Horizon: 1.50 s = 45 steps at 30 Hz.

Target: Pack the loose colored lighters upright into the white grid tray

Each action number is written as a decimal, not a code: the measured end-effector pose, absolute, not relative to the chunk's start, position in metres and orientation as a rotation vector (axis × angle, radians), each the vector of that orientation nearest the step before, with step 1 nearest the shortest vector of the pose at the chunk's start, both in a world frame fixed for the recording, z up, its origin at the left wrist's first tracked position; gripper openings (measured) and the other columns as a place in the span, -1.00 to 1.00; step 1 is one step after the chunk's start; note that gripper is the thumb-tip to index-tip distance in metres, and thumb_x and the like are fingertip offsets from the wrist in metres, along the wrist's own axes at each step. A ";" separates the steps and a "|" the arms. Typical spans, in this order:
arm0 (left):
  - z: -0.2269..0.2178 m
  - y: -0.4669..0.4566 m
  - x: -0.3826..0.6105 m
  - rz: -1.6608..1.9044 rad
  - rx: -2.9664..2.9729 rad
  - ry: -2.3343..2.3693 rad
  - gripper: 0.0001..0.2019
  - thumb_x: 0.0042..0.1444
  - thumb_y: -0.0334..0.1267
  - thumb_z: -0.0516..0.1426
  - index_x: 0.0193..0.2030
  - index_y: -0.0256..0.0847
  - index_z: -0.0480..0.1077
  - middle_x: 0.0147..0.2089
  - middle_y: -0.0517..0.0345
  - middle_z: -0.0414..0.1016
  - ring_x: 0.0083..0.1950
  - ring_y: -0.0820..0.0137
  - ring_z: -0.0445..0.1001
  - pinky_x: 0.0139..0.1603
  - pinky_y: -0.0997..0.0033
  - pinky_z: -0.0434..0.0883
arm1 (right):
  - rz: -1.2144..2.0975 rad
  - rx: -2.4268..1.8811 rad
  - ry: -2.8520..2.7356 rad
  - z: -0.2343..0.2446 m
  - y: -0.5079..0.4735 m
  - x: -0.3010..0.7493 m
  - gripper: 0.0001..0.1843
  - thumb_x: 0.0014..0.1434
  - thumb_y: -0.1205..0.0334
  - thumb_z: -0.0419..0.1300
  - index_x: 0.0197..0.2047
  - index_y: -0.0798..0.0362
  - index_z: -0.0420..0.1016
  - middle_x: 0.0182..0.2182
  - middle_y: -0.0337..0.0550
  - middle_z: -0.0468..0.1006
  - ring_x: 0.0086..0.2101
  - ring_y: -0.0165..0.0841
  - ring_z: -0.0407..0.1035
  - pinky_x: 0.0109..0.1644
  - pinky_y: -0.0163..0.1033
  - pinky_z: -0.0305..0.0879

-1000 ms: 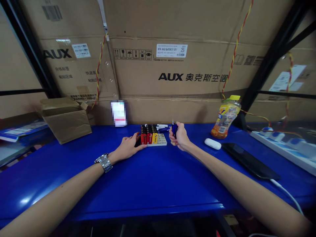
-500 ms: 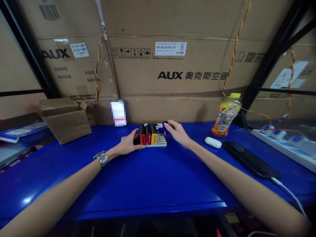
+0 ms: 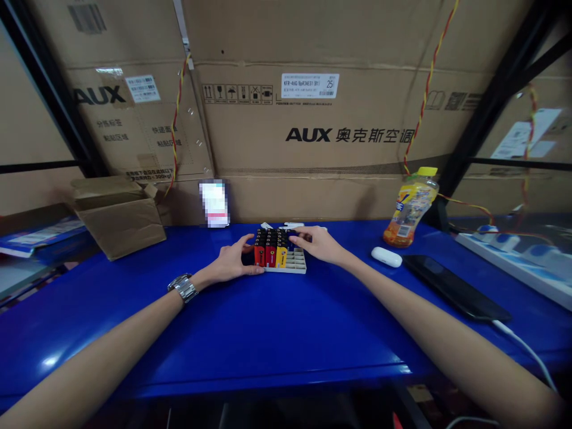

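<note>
Over at the blue table (image 3: 268,333), the person's left hand (image 3: 230,262) spans the left end of a white divided tray (image 3: 286,271), grasping it with the thumb at the front corner and the other fingers curled along the far side. Upright lighters with black tops fill much of the tray: red lighters (image 3: 260,256) at the left, then dark red lighters (image 3: 270,256), then yellow lighters (image 3: 281,257). Bare cells show at the right front. The right hand (image 3: 322,245) comes in from the right, thumb and forefinger pinching a dark blue lighter (image 3: 292,233) at the tray's back right. Those fingers hide most of it, so I can't tell whether its base sits in a cell. A metal wristwatch (image 3: 183,288) circles the left wrist. Well to the right of the tray, a yellow-capped bottle (image 3: 409,208) stands behind a white earbud case (image 3: 386,257), with a black phone (image 3: 456,288) lying just beside the case. An open cardboard box (image 3: 120,220) sits at the left.
</note>
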<state>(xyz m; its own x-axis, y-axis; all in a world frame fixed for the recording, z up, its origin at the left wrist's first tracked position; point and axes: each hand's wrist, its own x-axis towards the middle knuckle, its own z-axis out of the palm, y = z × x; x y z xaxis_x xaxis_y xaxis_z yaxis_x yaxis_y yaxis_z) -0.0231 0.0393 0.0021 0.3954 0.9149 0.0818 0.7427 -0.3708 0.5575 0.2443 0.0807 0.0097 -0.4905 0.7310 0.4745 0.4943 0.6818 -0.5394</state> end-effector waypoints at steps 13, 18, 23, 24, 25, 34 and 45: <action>0.007 0.034 -0.017 0.552 2.199 1.485 -0.01 -0.11 0.23 0.20 0.36 -0.27 -0.06 0.24 -0.27 0.34 0.31 -0.03 0.23 0.29 -0.12 0.09 | -0.234 -1.376 -2.673 0.007 0.106 0.312 -0.45 -0.12 0.56 0.10 -0.04 0.07 0.56 -0.07 0.06 0.53 -0.11 -0.11 0.31 -0.08 -0.08 0.20; 0.007 0.034 -0.018 0.567 2.190 1.490 -0.02 -0.13 0.24 0.22 0.34 -0.23 -0.02 0.24 -0.25 0.34 0.31 -0.03 0.23 0.30 -0.09 0.08 | -0.257 -1.339 -2.689 0.015 0.096 0.296 -0.72 -0.08 0.41 0.20 -0.23 0.10 0.50 -0.24 0.06 0.53 -0.17 -0.12 0.31 -0.17 -0.14 0.20; 0.006 0.034 -0.018 0.582 2.170 1.485 -0.02 -0.13 0.23 0.23 0.34 -0.23 -0.02 0.24 -0.25 0.34 0.32 -0.05 0.21 0.32 -0.10 0.05 | 0.016 -1.213 -2.451 0.016 0.086 0.282 -0.81 0.09 0.28 0.08 -0.17 0.08 0.30 -0.36 -0.10 0.47 -0.40 -0.33 0.31 -0.32 -0.22 0.16; 0.006 0.034 -0.018 0.586 2.171 1.485 -0.03 -0.13 0.22 0.23 0.34 -0.22 -0.02 0.24 -0.24 0.34 0.32 -0.06 0.21 0.32 -0.12 0.04 | 0.062 -1.185 -2.395 0.015 0.085 0.279 -0.84 0.12 0.24 0.06 -0.19 0.06 0.27 -0.39 -0.14 0.46 -0.43 -0.35 0.30 -0.34 -0.23 0.15; 0.006 0.034 -0.018 0.589 2.170 1.487 -0.03 -0.13 0.22 0.23 0.34 -0.21 -0.02 0.24 -0.24 0.34 0.32 -0.06 0.21 0.32 -0.13 0.04 | 0.102 -1.160 -2.344 0.015 0.083 0.276 -0.86 0.14 0.20 0.06 -0.21 0.04 0.26 -0.41 -0.16 0.45 -0.45 -0.36 0.29 -0.36 -0.23 0.15; 0.005 0.033 -0.016 0.593 2.167 1.476 -0.02 -0.12 0.21 0.23 0.33 -0.26 -0.03 0.24 -0.27 0.33 0.32 -0.02 0.21 0.33 -0.09 0.04 | 0.689 -0.968 -1.956 0.006 0.071 0.256 -0.76 0.25 0.00 0.04 -0.17 -0.02 0.16 -0.61 -0.33 0.44 -0.63 -0.43 0.33 -0.49 -0.28 0.25; 0.008 0.031 -0.015 0.563 2.177 1.510 -0.03 -0.12 0.23 0.21 0.33 -0.26 -0.01 0.25 -0.25 0.32 0.33 -0.01 0.20 0.32 -0.07 0.05 | 1.027 -0.907 -1.355 0.012 0.072 0.254 -0.55 0.16 -0.16 0.07 -0.54 0.00 0.16 -0.73 -0.39 0.13 -0.74 -0.57 -0.14 -0.71 -0.37 -0.09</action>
<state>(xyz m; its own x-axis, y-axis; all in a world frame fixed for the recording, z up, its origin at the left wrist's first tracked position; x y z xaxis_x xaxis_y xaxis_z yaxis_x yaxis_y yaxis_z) -0.0147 0.0309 0.0085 0.3245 0.9421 0.0850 0.7677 -0.3148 0.5581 0.2537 0.0719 0.0122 -0.0500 0.9459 0.3207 -0.0533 0.3181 -0.9466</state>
